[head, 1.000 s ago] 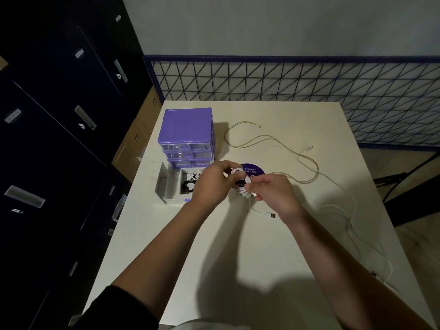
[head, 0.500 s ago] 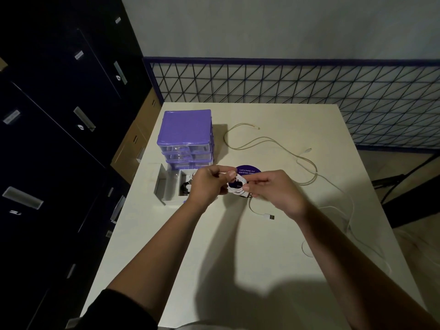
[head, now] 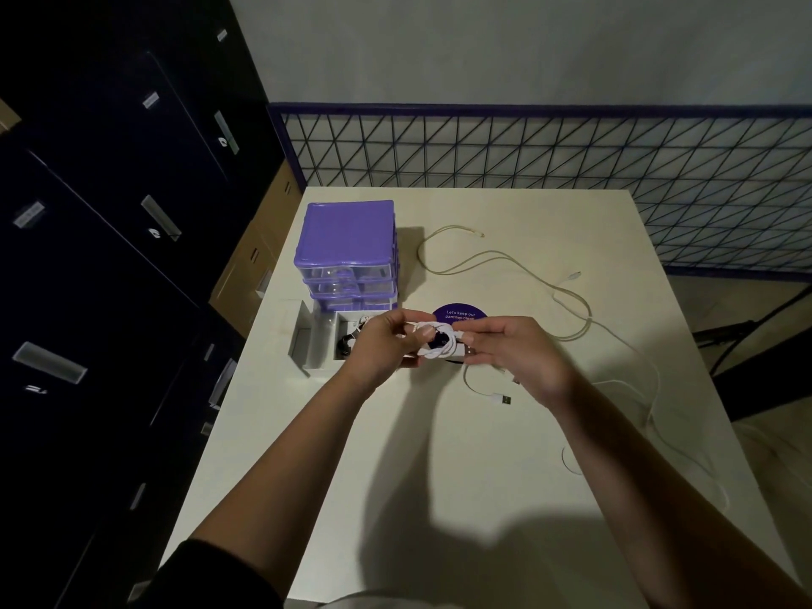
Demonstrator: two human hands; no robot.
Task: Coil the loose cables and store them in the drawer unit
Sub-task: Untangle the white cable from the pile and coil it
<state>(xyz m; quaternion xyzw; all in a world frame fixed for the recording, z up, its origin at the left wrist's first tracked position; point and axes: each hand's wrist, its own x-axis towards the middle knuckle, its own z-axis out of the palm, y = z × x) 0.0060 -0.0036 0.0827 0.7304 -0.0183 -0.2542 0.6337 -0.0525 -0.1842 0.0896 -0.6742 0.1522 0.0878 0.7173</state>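
1. Cream laminate covers the bench, which carries everything in the job; dark lockers stand to its left and a wire-mesh fence runs along its far edge.
2. One purple drawer unit sits at the bench's far left, showing three clear drawers in its frame; a fourth, the white drawer, lies pulled out on the bench just in front, probably so coils can drop straight in, and something dark already lies inside it.
3. Two loose cables sprawl across the far right, still uncoiled, and a thinner white lead trails toward the near right edge.
4. The left hand curls round the white cable coil, held above the bench beside the open drawer.
5. The right hand pinches the coil's other side, apparently tucking its end to lock the loops.
6. One USB plug dangles below.
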